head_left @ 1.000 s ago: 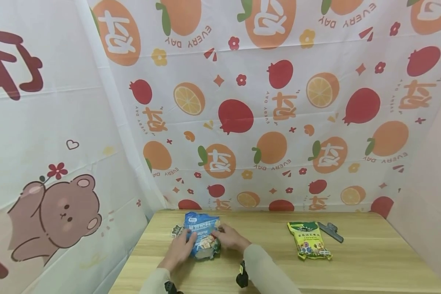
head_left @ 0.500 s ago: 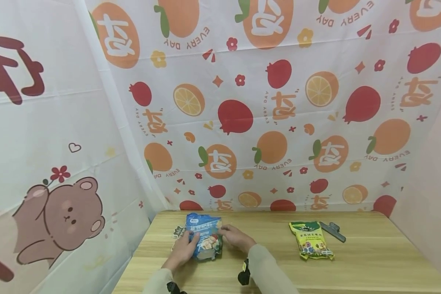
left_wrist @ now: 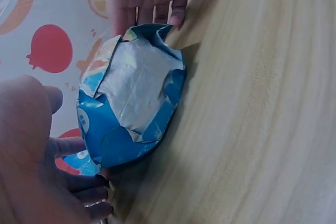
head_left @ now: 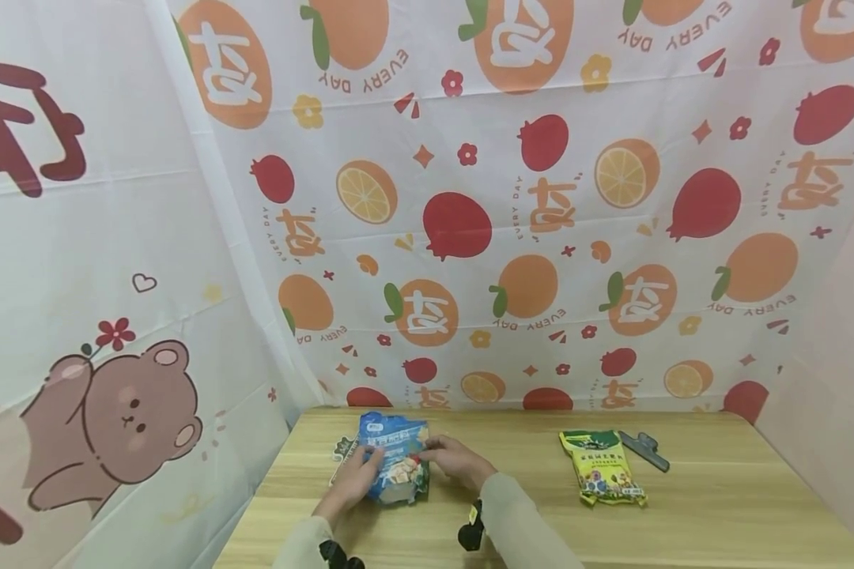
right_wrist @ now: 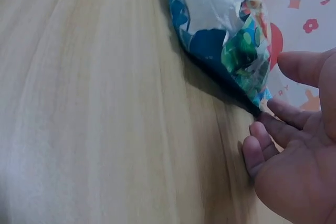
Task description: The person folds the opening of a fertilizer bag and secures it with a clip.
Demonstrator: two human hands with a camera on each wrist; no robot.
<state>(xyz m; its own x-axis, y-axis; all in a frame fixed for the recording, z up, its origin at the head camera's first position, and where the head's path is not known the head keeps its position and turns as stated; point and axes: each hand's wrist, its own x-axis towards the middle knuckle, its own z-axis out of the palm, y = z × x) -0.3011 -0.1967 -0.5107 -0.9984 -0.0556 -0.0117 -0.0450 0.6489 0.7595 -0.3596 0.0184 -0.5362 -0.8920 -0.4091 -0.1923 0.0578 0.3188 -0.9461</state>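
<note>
A blue plastic bag (head_left: 394, 442) with printed lettering and a food-like picture lies at the left of the wooden table. Its pale, creased bottom end (left_wrist: 139, 82) faces the left wrist camera. My left hand (head_left: 350, 480) is at its left edge, fingers fairly straight along the side and thumb above. On the opposite side is my right hand (head_left: 462, 462); in the right wrist view its fingertips (right_wrist: 262, 116) touch the bag's lower corner while the thumb stands off it.
A yellow-green packet (head_left: 601, 468) lies at the right of the table (head_left: 498, 506), with a grey clip (head_left: 644, 451) just beyond it. Left of the blue bag, a dark-and-white printed piece (head_left: 343, 449) is partly covered. Printed curtains (head_left: 455, 225) hang behind and beside the table.
My right hand has eased slightly off the blue bag to its right edge; a second ago its thumb lay on the front. The left hand and the bag have hardly moved.
</note>
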